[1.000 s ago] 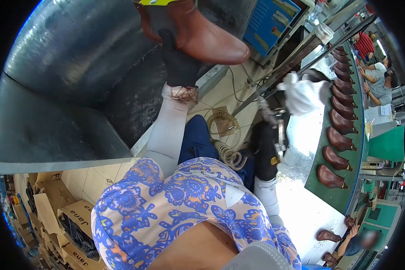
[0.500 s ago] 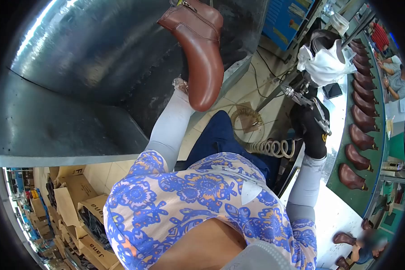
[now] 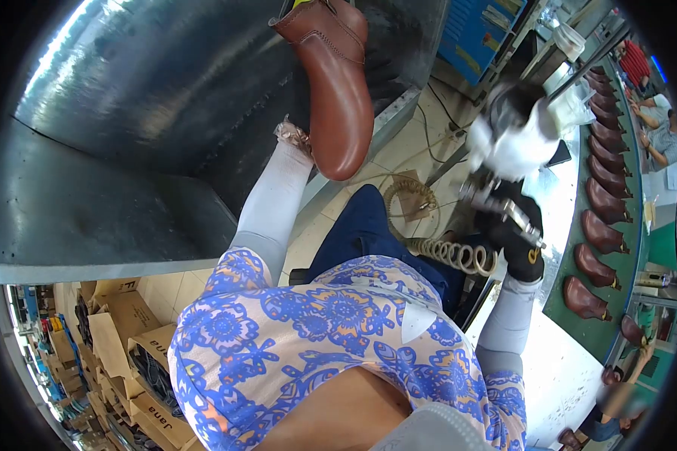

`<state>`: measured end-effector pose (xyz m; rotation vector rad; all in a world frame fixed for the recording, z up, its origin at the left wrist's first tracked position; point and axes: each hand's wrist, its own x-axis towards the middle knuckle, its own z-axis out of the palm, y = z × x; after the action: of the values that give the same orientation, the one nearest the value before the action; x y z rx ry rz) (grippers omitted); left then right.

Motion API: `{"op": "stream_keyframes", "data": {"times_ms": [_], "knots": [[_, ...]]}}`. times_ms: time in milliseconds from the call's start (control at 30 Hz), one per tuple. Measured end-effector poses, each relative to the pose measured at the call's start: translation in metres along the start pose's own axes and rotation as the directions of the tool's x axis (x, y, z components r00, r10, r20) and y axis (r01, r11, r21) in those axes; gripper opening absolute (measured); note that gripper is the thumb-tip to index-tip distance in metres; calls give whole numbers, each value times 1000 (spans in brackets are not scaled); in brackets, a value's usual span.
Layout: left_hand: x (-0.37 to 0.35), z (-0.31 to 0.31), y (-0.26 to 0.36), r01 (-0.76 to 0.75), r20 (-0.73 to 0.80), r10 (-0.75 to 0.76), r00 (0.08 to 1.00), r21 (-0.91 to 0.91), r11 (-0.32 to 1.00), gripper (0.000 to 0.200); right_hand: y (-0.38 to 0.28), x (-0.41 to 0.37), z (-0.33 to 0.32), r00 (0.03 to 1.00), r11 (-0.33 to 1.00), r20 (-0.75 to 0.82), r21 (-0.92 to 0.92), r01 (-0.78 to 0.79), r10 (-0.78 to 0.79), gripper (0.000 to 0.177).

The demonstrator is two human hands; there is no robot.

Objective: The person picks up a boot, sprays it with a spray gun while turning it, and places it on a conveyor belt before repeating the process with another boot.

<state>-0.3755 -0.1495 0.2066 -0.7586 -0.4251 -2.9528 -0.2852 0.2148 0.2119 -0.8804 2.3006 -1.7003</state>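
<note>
A brown leather ankle boot (image 3: 337, 90) is held up, toe pointing down, in front of a large grey metal hood (image 3: 143, 113). My left hand is hidden behind the boot; only the grey sleeve and taped wrist (image 3: 292, 137) show. My right hand (image 3: 513, 233), in a black glove, grips a metal air tool (image 3: 496, 204) with a white cloth-covered head (image 3: 515, 139), blurred. A coiled hose (image 3: 451, 252) hangs from the tool.
A green conveyor (image 3: 602, 301) at the right carries a row of brown boots (image 3: 602, 233). Other people sit beyond it at the upper right. Cardboard boxes (image 3: 128, 338) are stacked at the lower left. A blue panel (image 3: 478, 30) stands at the top.
The boot turned from toe-right to toe-down and stayed high. My right hand with the air tool rose, then shifted left and down slightly; its white head is now blurred.
</note>
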Motion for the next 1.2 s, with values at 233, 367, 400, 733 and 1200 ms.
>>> {"op": "stream_keyframes", "data": {"times_ms": [233,367,400,733,1200], "knots": [[-23,1,11,45,-105,-53,993,-78,996,36,-29,4,11,984,991,-115,31,-130,133,24],[-18,10,26,-43,139,3,990,287,957,48,-31,-5,30,957,948,-124,220,-230,261,19],[-18,24,28,-81,34,73,997,320,944,52,-23,-3,36,997,956,-31,-286,57,-69,22],[-16,67,18,-191,-44,359,932,781,594,52,-47,6,46,995,999,-88,29,-46,48,16],[-13,74,-2,-218,-21,334,942,718,660,49,-46,-13,40,990,981,-56,-155,117,-127,22]]}}
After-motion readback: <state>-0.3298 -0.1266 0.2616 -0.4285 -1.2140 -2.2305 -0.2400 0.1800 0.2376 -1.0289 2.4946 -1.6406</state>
